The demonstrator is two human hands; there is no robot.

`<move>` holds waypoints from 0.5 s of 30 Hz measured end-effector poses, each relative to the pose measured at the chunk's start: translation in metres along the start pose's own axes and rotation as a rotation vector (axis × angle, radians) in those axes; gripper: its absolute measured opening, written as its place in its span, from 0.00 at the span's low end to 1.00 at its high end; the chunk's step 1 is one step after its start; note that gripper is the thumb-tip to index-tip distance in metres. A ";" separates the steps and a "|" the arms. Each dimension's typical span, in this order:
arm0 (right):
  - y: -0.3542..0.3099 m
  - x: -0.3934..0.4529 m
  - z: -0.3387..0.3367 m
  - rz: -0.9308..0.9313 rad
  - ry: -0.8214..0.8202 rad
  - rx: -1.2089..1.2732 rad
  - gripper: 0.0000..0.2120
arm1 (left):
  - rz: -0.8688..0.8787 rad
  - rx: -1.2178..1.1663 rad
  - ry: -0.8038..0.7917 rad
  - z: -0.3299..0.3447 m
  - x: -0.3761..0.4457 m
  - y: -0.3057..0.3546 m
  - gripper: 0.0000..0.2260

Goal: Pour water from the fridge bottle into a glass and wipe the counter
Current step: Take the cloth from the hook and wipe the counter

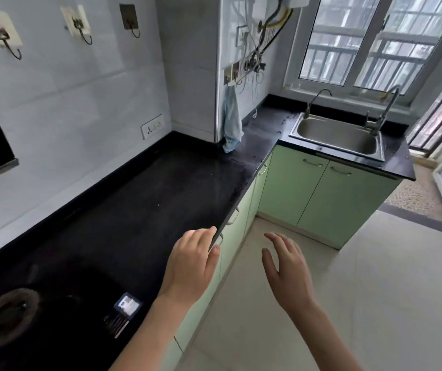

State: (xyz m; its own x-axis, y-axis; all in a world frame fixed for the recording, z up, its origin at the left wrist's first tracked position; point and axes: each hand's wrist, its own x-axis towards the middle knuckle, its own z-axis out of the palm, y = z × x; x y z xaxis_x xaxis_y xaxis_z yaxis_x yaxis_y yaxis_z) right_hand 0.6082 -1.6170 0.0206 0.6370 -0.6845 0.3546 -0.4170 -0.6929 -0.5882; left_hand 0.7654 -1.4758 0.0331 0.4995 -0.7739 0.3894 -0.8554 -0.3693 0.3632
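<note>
A long black counter (134, 204) runs along the white tiled wall and turns right toward the sink. My left hand (190, 261) hovers over the counter's front edge with relaxed fingers, holding nothing. Beside it, my right hand (287, 271) hangs over the floor, fingers spread, empty. A pale blue cloth (232, 121) dangles from a wall hook at the corner, its tip touching the counter. No bottle, glass or fridge is in view.
A steel sink (337, 135) with two taps sits under the window. Green cabinets (321, 191) stand below the counter. A gas burner (5, 317) and a small dark device (126, 311) lie at the counter's near end. A cream tiled floor (362, 290) spreads to the right.
</note>
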 end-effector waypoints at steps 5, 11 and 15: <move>0.043 0.046 0.018 0.015 -0.070 0.014 0.15 | -0.008 0.015 -0.039 0.041 0.053 -0.003 0.20; 0.082 0.134 0.042 -0.002 -0.114 0.018 0.16 | -0.027 0.030 -0.013 0.083 0.132 -0.025 0.21; 0.100 0.220 0.055 -0.048 -0.104 0.009 0.16 | -0.060 0.048 0.012 0.106 0.207 -0.046 0.21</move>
State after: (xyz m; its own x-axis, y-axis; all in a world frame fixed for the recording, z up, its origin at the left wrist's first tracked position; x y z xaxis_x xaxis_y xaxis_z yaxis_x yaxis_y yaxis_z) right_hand 0.7418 -1.8245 0.0000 0.7200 -0.6230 0.3056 -0.3790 -0.7219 -0.5790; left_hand 0.8939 -1.6733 0.0076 0.5514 -0.7437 0.3780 -0.8293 -0.4393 0.3455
